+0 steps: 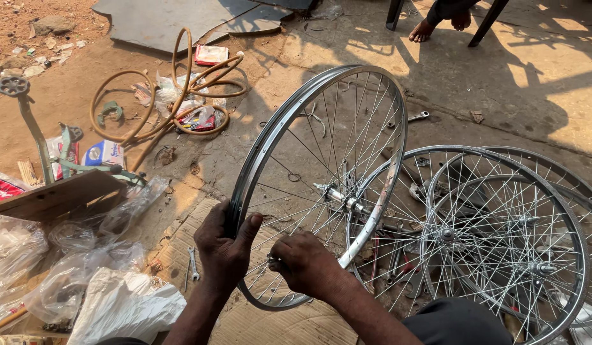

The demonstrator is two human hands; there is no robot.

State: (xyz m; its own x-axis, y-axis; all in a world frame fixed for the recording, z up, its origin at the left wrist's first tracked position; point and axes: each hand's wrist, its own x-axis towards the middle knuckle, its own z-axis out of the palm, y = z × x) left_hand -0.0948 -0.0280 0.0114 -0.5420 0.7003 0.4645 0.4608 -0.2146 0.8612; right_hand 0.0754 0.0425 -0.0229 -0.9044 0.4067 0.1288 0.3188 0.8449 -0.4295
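Two hands on an upright bicycle wheel [321, 185], near its lower rim.

The left hand [224, 246] is wrapped round the rim's near-left edge, thumb over the top. The right hand [303, 262] is closed just beside it, inside the rim among the lower spokes, pinching something small and metallic that cannot be made out. The wheel stands tilted on corrugated cardboard [289, 322], its plane running away from the person; the hub [339, 197] lies up and right of both hands, nearer the right one. The rim is shiny, curved steel; the spokes are thin, straight wire. Right of the wheel lie more wheels [500, 236], flat and overlapping. Left of it are crumpled plastic bags [85, 275]; beyond these lies coiled tan tubing [174, 96] on the dirt.
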